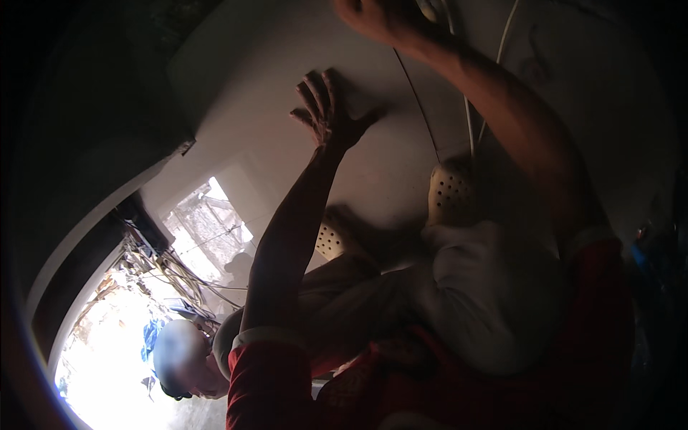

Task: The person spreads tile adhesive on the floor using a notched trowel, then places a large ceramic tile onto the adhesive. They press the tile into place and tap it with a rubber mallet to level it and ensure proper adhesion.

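Observation:
My left hand (331, 118) is open, its fingers and thumb spread wide over the pale floor (387, 186). It holds nothing; whether the palm presses on the floor I cannot tell. At the top edge is my right hand (380, 18), partly cut off by the picture. Its fingers look curled, and whatever they may hold is out of sight. Close behind that wrist runs a white cable (469, 118). A thin dark line (416, 100), a cord or a joint, slants across the floor from below the right hand toward my shoe.
My perforated beige clogs (450, 193) stand on the floor below my hands. Bundled cables (183, 276) hang by a bright opening at the left. Another person with a pale cap (179, 355) is at the lower left. A dark curved edge (107, 222) borders the left side.

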A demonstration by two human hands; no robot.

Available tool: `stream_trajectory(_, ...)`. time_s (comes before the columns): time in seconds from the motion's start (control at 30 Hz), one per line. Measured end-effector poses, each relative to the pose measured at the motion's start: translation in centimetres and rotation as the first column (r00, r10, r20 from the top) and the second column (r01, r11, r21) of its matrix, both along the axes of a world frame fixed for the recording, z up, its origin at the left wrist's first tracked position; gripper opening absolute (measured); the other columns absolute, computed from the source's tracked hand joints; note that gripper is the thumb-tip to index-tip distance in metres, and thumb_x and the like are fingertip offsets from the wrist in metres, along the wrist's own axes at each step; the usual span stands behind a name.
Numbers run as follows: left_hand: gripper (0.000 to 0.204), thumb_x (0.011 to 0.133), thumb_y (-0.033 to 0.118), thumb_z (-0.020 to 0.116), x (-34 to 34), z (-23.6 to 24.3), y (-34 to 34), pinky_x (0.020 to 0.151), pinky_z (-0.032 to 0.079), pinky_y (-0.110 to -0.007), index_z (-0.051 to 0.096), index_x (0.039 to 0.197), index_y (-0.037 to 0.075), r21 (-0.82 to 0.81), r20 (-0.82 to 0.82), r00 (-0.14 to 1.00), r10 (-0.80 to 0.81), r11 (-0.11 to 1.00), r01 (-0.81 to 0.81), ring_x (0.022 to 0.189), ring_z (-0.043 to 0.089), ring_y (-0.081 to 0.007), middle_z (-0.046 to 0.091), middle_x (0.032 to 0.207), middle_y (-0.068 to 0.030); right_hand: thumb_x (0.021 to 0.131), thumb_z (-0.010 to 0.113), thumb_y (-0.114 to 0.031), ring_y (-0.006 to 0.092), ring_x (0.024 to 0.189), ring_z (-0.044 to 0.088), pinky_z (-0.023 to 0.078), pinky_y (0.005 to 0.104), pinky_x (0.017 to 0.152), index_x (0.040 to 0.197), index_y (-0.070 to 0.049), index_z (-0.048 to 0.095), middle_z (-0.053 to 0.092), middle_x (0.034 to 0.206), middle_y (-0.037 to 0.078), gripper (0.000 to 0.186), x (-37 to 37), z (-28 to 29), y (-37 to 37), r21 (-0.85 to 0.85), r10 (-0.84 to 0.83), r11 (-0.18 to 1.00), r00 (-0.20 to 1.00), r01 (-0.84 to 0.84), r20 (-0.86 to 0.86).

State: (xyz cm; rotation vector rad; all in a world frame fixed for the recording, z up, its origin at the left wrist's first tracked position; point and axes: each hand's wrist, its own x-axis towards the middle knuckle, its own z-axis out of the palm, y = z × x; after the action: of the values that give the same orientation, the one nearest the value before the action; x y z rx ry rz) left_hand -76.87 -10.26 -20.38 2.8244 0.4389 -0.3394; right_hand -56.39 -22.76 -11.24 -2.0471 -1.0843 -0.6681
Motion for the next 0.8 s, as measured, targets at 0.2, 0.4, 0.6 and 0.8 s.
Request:
stream_trajectory(0.2, 0.158, 0.057, 0.092, 0.076, -6.1, 1.7, -2.9, 0.110, 0.007, -0.087, 0.001, 0.169, 0.008, -0.059, -0.007, 0.979, -0.204, 0.977, 0.204, 0.159, -0.012, -0.0506, -0.010, 0.172, -0.0300, 0.113, 0.046, -0.029, 0.0153, 0.043, 0.042, 0.035, 0.0314, 0.035, 0.103, -0.001, 0.058, 0.047, 0.061, 0.003, 0.032, -2.0, -2.1, -3.3, -0.305, -0.019, 0.921, 0.757, -0.241, -0.653)
stream_trajectory(0.4, 0.158, 0.055, 0.090, 0.078, -7.0, 0.9, -3.0, 0.111, 0.007, -0.088, 0.003, 0.169, 0.011, -0.094, 0.022, 0.980, -0.199, 0.975, 0.201, 0.159, -0.011, -0.0488, -0.010, 0.172, -0.0281, 0.114, 0.044, -0.030, 0.0103, 0.043, 0.038, 0.033, 0.0290, 0.033, 0.105, -0.004, 0.054, 0.050, 0.062, 0.002, 0.030, -0.3, 2.6, -0.9, 0.108, 0.143, 0.989, 0.886, -0.106, -0.442)
stream_trajectory(0.6, 0.158, 0.054, 0.089, 0.079, -6.9, 0.8, -2.9, 0.111, 0.007, -0.087, 0.004, 0.169, 0.011, -0.107, 0.029, 0.983, -0.184, 0.977, 0.186, 0.160, -0.009, -0.0485, -0.008, 0.173, -0.0272, 0.113, 0.045, -0.027, 0.0123, 0.046, 0.042, 0.036, 0.0272, 0.036, 0.109, -0.001, 0.056, 0.055, 0.068, 0.005, 0.029, -3.8, -2.1, -4.7, -0.385, 0.011, 0.906, 0.917, -0.178, -0.399)
stream_trajectory(0.8, 0.159, 0.052, 0.087, 0.081, -7.2, 0.7, -2.7, 0.112, 0.007, -0.087, 0.005, 0.169, 0.010, -0.111, 0.059, 0.978, -0.198, 0.973, 0.204, 0.160, -0.007, -0.0495, -0.006, 0.174, -0.0264, 0.113, 0.049, -0.030, 0.0135, 0.044, 0.042, 0.035, 0.0316, 0.036, 0.103, -0.001, 0.054, 0.045, 0.060, 0.001, 0.031, -0.6, 0.5, -1.6, -0.056, 0.039, 0.997, 0.945, -0.061, -0.324)
